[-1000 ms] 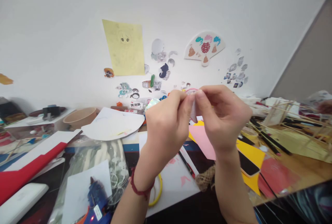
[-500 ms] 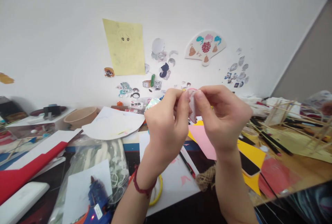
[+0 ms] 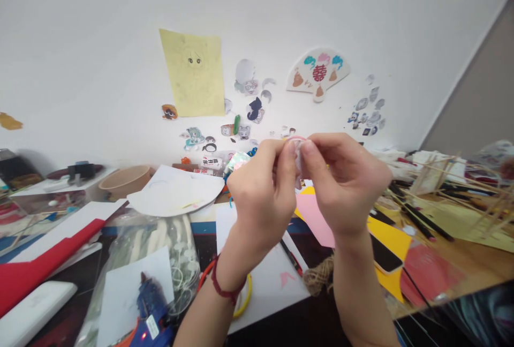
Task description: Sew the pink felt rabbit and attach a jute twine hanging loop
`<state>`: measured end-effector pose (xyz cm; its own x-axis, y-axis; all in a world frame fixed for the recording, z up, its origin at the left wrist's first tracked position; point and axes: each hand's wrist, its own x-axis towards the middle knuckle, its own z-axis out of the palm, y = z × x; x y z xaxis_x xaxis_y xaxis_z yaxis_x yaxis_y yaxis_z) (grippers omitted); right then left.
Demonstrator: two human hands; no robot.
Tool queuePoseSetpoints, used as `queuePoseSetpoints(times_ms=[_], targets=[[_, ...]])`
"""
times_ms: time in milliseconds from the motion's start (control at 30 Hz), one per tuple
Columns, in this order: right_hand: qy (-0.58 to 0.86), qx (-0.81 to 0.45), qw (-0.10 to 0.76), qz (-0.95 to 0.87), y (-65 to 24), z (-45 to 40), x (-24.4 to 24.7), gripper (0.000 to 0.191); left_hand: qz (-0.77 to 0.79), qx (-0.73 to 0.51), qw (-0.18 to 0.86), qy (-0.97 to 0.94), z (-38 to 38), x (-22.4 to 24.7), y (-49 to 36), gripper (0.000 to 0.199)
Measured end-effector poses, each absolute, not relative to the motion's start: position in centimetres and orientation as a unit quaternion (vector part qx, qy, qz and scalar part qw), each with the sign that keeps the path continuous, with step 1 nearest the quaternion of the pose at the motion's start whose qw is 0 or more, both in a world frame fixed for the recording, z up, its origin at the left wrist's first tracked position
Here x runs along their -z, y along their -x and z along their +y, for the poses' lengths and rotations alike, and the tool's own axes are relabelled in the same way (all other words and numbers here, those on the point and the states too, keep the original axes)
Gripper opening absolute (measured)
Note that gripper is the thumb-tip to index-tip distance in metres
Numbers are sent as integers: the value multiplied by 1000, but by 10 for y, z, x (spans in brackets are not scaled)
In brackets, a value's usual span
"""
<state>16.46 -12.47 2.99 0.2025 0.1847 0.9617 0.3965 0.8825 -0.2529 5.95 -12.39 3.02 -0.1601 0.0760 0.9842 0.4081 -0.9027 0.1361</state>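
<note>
My left hand (image 3: pixel 267 189) and my right hand (image 3: pixel 345 183) are raised side by side above the desk, thumbs close together. Both pinch a small pale pink paper piece (image 3: pixel 298 162), mostly hidden behind the fingers; its curved pink top edge shows above the thumbs. A dark red cord circles my left wrist. Below my hands lie white paper (image 3: pixel 269 283) with pink scraps, a pink sheet (image 3: pixel 315 218) and a pen (image 3: pixel 291 256). A ball of twine (image 3: pixel 320 276) sits near my right wrist.
A blue glue gun (image 3: pixel 151 304) with a lit red light rests at the lower left, near a plastic bag (image 3: pixel 184 266). Left stand a brown bowl (image 3: pixel 125 181) and red board (image 3: pixel 52 250). A phone (image 3: pixel 386 253) and thin sticks (image 3: pixel 490 197) lie right.
My left hand has shifted slightly right, closer to my right hand. Less of the pale pink piece shows between the fingers.
</note>
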Motion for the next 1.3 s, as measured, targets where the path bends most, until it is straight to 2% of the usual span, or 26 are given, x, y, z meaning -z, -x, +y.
queuePoseSetpoints(times_ms=[367,733,1000,1300], targets=[[227,82,739,-628,-165,-124,-29,6,-222,733,186,616,-124,-28,-61,15],[218,93,740,-629,-165,-123,-29,6,-202,746,166,612,-123,-28,-63,14],[203,129,733,-636,-164,-120,-30,7,-210,736,216,607,-119,-28,-62,13],[182,154,721,-650,-167,-114,-31,9,-191,742,187,615,-119,-28,-61,16]])
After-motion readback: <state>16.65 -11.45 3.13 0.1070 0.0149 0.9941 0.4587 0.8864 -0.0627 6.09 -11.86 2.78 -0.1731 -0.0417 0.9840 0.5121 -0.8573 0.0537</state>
